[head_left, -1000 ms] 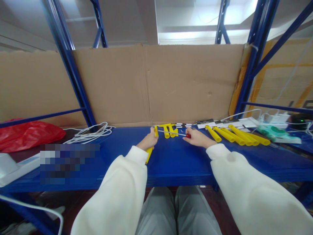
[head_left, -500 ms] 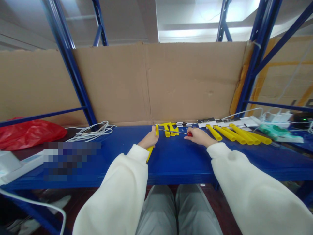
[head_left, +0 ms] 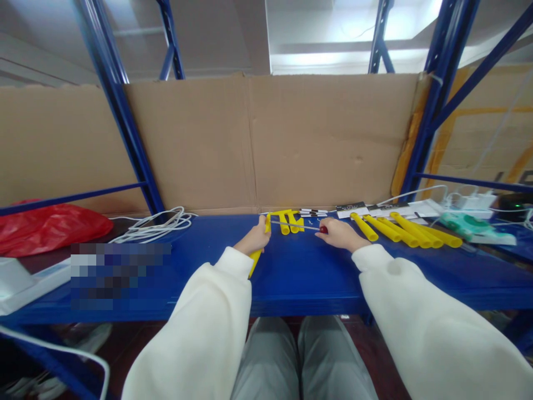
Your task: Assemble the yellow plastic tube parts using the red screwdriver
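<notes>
My left hand [head_left: 255, 239] is closed around a yellow plastic handle [head_left: 255, 262], which stands tilted with its lower end sticking out below the palm. My right hand [head_left: 338, 233] grips the red end of a screwdriver [head_left: 297, 225]. Its thin metal shaft points left, and the tip reaches the upper part of the yellow piece; whether it sits in a screw is too small to tell. Just behind the shaft lie several yellow T-shaped pieces [head_left: 285, 226]. To the right of my right hand, several yellow tubular handles [head_left: 400, 230] lie side by side.
Small black-and-white pieces [head_left: 313, 212] and printed cards [head_left: 352, 210] lie along the back of the blue table [head_left: 303, 272]. Cardboard [head_left: 325, 139] stands behind. White cable [head_left: 175, 219] and a red bag [head_left: 50, 226] are left; a green-and-white packet [head_left: 472, 225] is right.
The fingers of my right hand have shifted slightly on the red screwdriver handle. My left hand keeps its hold on the yellow handle.
</notes>
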Demonstrator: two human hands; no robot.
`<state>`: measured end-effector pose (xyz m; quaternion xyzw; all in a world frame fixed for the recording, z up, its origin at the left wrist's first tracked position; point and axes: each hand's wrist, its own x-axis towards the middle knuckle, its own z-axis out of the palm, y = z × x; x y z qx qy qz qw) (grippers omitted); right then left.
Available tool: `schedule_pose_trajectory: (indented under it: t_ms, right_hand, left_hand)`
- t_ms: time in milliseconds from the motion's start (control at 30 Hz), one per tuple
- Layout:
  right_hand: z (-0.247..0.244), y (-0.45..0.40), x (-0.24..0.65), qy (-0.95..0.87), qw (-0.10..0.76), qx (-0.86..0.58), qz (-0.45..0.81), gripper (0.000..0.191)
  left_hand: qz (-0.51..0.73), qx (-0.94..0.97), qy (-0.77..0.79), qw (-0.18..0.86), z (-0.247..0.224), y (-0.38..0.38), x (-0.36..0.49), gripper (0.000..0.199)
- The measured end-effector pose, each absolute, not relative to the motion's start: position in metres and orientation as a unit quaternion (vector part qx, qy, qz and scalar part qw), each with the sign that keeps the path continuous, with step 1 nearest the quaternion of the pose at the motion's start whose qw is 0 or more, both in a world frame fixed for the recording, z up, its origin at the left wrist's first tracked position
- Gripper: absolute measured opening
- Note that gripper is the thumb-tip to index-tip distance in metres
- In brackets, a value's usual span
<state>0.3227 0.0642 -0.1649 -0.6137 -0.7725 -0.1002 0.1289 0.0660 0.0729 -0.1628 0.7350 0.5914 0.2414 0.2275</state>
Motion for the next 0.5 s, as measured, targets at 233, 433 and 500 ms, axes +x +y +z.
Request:
schedule_pose_trajectory:
  t_ms: [233, 433, 500]
  right_hand:
    - [-0.167, 0.068, 0.329, -0.777, 0.111, -0.614, -0.080, 0.013]
    - [-0.177, 0.077, 0.332, -0.802, 0.104, -0.587, -0.036, 0.010]
    - [-0.181, 0.080, 0.332, -0.808, 0.113, -0.577, -0.024, 0.011]
  left_hand:
    - [0.243, 0.733, 0.595, 0.222, -0.163, 0.074, 0.066, 0.041]
    - [0.241, 0.729, 0.600, 0.224, -0.160, 0.069, 0.068, 0.040]
    - [0.243, 0.728, 0.600, 0.224, -0.160, 0.069, 0.068, 0.040]
